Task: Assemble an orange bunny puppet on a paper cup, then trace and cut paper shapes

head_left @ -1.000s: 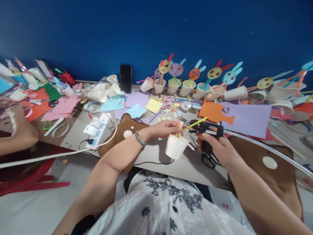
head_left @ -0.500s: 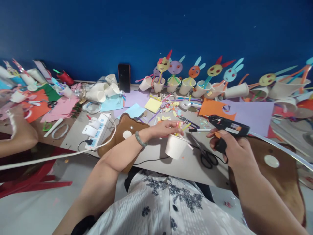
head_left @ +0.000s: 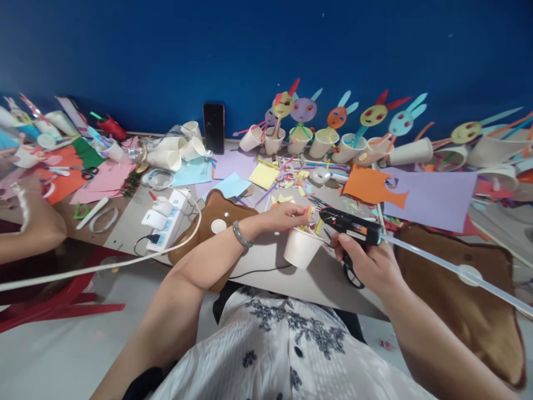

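Note:
My left hand, with a bangle at its wrist, has its fingers closed at the mouth of a white paper cup. Pink and yellow strips poke up between the fingertips, partly hidden by them. My right hand grips a black hot glue gun that carries a long clear glue stick. The gun's nozzle points left and is close to the left fingertips and the strips. Scissors lie under the right hand, mostly covered by it.
Rabbit-faced paper figures in cups line the blue wall beside a phone. Coloured paper sheets and scraps cover the table's back. A power strip and white cable lie left, near another person's arm. Brown bear-shaped mats lie on both sides.
My right hand has brought the glue gun leftward, so its nozzle is now by the strips above the cup. The left hand keeps its hold, and the view has shifted slightly.

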### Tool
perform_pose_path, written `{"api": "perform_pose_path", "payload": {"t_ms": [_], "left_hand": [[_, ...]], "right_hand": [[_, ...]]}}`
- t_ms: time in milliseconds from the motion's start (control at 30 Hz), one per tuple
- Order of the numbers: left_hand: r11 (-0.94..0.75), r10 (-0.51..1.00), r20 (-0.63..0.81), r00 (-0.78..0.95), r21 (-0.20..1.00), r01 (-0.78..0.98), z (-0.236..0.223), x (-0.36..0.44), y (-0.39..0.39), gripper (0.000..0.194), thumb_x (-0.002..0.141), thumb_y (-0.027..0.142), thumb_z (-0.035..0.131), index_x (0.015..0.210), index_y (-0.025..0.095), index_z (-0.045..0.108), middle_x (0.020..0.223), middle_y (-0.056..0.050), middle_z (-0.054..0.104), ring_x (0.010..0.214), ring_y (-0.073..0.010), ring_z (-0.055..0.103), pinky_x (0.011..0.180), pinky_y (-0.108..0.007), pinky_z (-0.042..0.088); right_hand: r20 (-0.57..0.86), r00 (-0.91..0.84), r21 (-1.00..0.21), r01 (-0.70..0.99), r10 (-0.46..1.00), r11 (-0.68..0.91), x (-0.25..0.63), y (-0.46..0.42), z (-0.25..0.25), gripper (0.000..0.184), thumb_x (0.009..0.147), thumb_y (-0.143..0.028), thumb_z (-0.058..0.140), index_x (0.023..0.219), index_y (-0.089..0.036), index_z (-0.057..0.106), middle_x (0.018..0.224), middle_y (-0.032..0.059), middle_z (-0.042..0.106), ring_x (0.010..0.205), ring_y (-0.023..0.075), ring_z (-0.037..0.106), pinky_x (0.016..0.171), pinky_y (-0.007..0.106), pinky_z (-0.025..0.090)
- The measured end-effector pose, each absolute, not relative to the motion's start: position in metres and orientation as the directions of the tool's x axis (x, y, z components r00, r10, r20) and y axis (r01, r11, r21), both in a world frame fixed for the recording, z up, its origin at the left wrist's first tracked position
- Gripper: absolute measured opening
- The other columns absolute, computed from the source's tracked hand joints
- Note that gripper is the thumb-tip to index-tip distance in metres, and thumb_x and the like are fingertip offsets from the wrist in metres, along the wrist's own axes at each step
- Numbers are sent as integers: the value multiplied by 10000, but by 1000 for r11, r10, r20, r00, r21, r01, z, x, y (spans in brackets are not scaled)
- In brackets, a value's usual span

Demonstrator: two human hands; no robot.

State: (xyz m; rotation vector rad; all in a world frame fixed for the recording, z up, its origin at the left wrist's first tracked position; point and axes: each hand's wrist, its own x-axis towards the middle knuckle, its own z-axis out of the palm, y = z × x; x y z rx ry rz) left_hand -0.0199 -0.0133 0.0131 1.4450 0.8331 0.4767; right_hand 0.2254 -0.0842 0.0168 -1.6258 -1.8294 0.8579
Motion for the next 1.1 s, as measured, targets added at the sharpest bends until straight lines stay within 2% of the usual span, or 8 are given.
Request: {"api": "perform_pose_path", "payload": {"t_ms": [100, 300, 467, 600, 867, 1000, 1100], "left_hand": [[84, 755, -226, 615, 964, 251, 8, -20, -12, 498, 934, 582, 723, 687, 161, 626, 575, 61, 413, 555, -89, 375, 567, -267, 257], [65, 754, -226, 617, 960, 272, 1, -18, -12, 531, 940, 617, 678, 659, 178, 574, 548, 66, 390, 513, -83, 367, 543, -267, 247], [52, 752, -187, 632, 973, 226, 4, -18, -12, 594, 861, 712, 709, 645, 176, 574, 559, 60, 419, 534, -81, 371, 549, -262, 253], [74, 752, -209, 625, 969, 234, 9, -19, -13, 623, 809, 761, 741, 659, 172, 603, 550, 60, 427, 541, -88, 383, 549, -266, 262], [32, 753, -178, 633, 971, 236, 7, -17, -13, 673, 793, 819, 712, 638, 177, 584, 557, 52, 431, 564, -94, 391, 570, -270, 270], [8, 770, -176, 614, 964, 267, 3, -19, -11, 634, 846, 756, 702, 615, 190, 532, 536, 53, 392, 552, -94, 373, 556, -268, 245], [13, 766, -200, 611, 955, 297, 0, -20, -10, 543, 911, 660, 666, 660, 191, 558, 543, 49, 419, 531, -97, 401, 546, -268, 269]], "right_hand": [[-56, -165, -751, 656, 985, 68, 224, -84, 19, 659, 983, -777, 470, 639, -241, 640, 639, 71, 694, 679, 262, 662, 748, 416, 526], [-96, -156, -713, 700, 983, 42, 221, -84, 18, 645, 966, -776, 485, 623, -252, 641, 630, 83, 705, 685, 285, 675, 716, 423, 522], [-50, -175, -699, 709, 983, 91, 218, -84, 19, 672, 974, -795, 453, 603, -264, 631, 620, 77, 688, 622, 261, 632, 699, 426, 528], [-16, -184, -699, 705, 983, 121, 218, -84, 19, 670, 978, -807, 442, 600, -280, 612, 603, 66, 675, 596, 247, 609, 695, 428, 519], [7, -194, -693, 707, 981, 145, 218, -85, 19, 677, 986, -805, 433, 584, -283, 589, 599, 62, 658, 580, 235, 589, 637, 414, 513], [3, -179, -698, 704, 984, 131, 219, -85, 17, 631, 989, -751, 458, 584, -282, 582, 590, 60, 648, 579, 237, 585, 619, 408, 497], [6, -149, -708, 698, 989, 110, 220, -86, 17, 601, 996, -702, 467, 582, -280, 579, 586, 59, 635, 575, 236, 580, 634, 413, 493]]}}
